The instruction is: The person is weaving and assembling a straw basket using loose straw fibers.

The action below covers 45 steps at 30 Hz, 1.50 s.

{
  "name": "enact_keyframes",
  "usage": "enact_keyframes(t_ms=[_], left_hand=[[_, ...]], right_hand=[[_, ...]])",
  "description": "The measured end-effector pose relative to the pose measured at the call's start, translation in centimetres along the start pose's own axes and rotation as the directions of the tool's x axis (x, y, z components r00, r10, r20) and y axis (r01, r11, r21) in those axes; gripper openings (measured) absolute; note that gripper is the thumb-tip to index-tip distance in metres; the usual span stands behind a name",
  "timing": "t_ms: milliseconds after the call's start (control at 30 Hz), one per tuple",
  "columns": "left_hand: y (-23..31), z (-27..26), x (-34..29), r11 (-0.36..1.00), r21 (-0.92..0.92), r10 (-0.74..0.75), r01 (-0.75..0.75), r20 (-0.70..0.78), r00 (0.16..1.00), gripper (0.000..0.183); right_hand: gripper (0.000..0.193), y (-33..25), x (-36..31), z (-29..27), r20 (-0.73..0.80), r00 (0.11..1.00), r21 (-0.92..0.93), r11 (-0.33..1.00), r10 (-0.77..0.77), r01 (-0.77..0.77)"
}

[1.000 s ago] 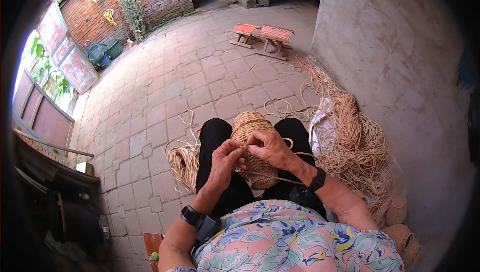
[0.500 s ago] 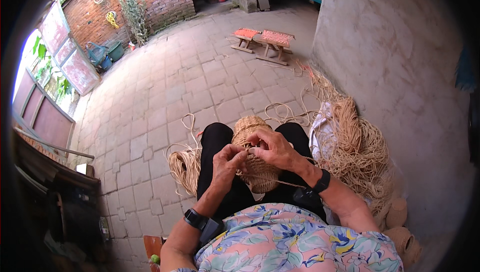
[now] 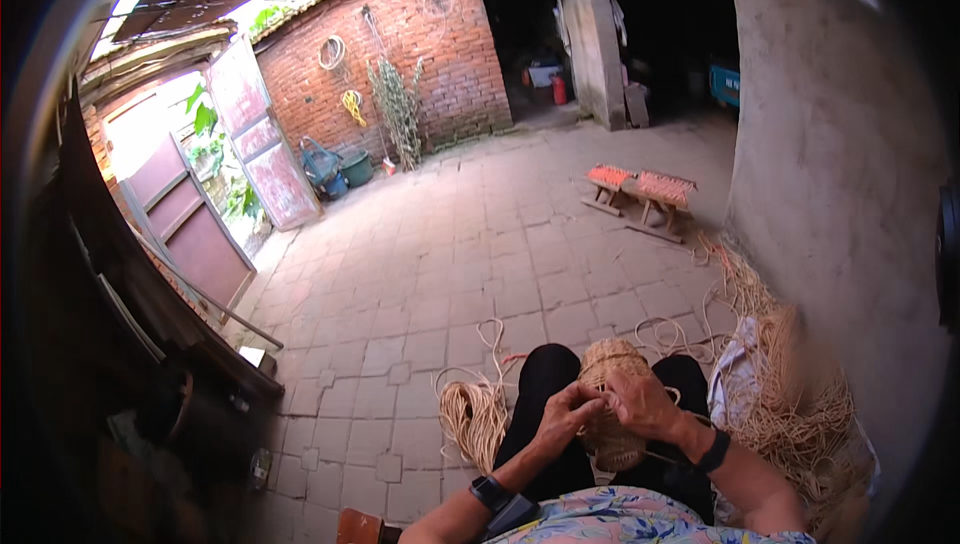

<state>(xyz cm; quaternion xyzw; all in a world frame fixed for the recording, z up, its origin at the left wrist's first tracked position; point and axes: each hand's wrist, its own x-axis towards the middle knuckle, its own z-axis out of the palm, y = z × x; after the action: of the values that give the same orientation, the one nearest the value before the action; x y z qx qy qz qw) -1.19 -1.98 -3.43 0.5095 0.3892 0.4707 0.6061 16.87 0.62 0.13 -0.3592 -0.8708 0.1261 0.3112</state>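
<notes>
A woven straw-coloured basket (image 3: 612, 352) lies across my lap between my dark-trousered knees. My left hand (image 3: 570, 416) is closed in a pinch at the basket's near side, thumb and forefinger together on a thin tan cord. Just beside it, my right hand (image 3: 645, 406) bends over the weave, its fingers pinched on the cord too. The fingertips of both hands nearly meet, and the exact spot where they grip is partly hidden. A bit of cord loops out near my right knuckles.
A coil of cord (image 3: 472, 418) lies on the paved floor left of my knees. On the right, a big heap of loose cord (image 3: 800, 399) rests on white sheeting against the wall (image 3: 835, 174). Two folding stools (image 3: 660, 189) with orange woven seats stand farther off.
The view has tilted up and turned left, so lap and hands appear lower and farther right. Both hands stay together at the basket, with the right hand's fingers slightly shifted.
</notes>
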Motion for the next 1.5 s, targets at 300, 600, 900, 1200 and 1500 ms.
enact_keyframes(t_ms=[300,600,900,1200,1500], left_hand=[[0.5,0.5,0.7,0.651,0.613,0.534,-0.448,0.050,0.844,0.012],[1.4,0.6,1.5,0.868,0.398,0.342,-0.297,-0.046,0.939,0.011],[1.7,-1.0,1.3,0.939,0.314,0.118,-0.140,0.090,0.989,0.020],[3.3,-2.1,2.2,0.994,0.070,-0.108,0.089,0.347,0.932,0.020],[2.7,-0.3,1.6,0.463,0.687,0.489,-0.560,0.329,0.808,0.013]], right_hand=[[0.022,1.2,0.5,2.3,-0.115,0.977,0.114,0.980,0.178,-0.165],[0.030,-0.3,1.5,0.7,-0.120,0.975,0.013,0.983,0.185,-0.185],[0.011,-0.4,0.9,-0.4,-0.150,0.966,-0.124,0.973,-0.211,0.193],[0.014,-0.1,0.6,-1.9,0.017,0.916,-0.287,0.875,-0.401,0.389],[0.020,2.2,0.8,0.4,0.582,0.680,0.697,0.157,0.446,-0.700]])
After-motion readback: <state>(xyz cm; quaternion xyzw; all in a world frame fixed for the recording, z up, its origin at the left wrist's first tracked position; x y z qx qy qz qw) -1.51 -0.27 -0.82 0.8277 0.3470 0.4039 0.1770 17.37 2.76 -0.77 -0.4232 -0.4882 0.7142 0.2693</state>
